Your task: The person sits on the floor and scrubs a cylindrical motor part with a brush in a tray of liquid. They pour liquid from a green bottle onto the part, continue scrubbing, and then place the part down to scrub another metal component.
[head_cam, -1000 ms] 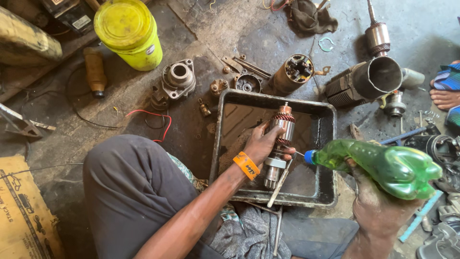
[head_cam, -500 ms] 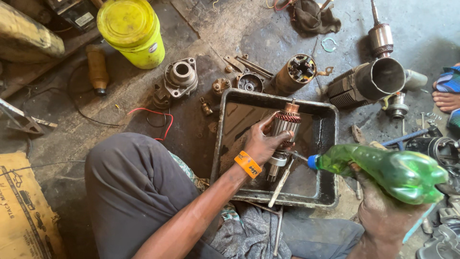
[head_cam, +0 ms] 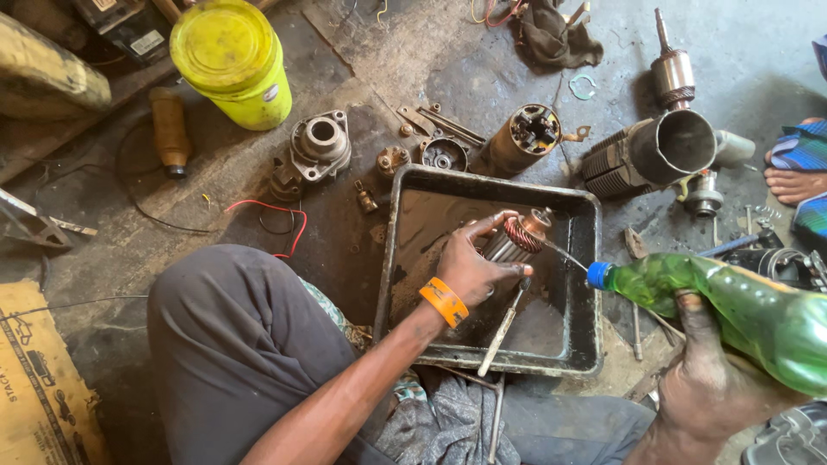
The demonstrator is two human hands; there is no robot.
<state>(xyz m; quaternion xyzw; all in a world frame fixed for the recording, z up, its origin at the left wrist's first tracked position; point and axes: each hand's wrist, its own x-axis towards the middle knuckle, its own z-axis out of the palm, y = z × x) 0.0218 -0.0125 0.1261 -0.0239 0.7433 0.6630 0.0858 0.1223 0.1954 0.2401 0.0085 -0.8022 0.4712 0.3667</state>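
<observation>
Far left, floor: cardboard sheet [head_cam: 39, 379] at the lower corner; above it a brown bottle [head_cam: 168, 129] lying flat.
Upper left: yellow tub [head_cam: 231, 60] with its lid on, upright.
Left of tray: grey housing [head_cam: 314, 151] on the floor, a red wire [head_cam: 271, 226] curling just below it.
Knee: dark trouser leg [head_cam: 241, 344] filling the lower left middle.
Tray: black tray [head_cam: 405, 224] on the floor, dirty liquid in its bottom, a metal rod [head_cam: 500, 331] leaning over its near rim.
Left hand [head_cam: 469, 263]: reaches in over the tray, orange wristband [head_cam: 444, 301] on the wrist; fingers [head_cam: 482, 228] wrapped round the armature, thumb pressed on its near side.
Armature [head_cam: 517, 239]: held tilted above the tray, copper end pointing up and right.
Behind tray: cylindrical motor body [head_cam: 521, 138] and a wider open casing [head_cam: 659, 151], both lying down.
Bottle [head_cam: 732, 301]: green plastic, tipped sideways, blue neck aimed at the armature, a thin stream running between them.
Right hand [head_cam: 706, 387]: grips the bottle from below, thumb [head_cam: 689, 314] pressed across its side; the other fingers are hidden.
Far right: another person's foot [head_cam: 792, 181] on the floor.
</observation>
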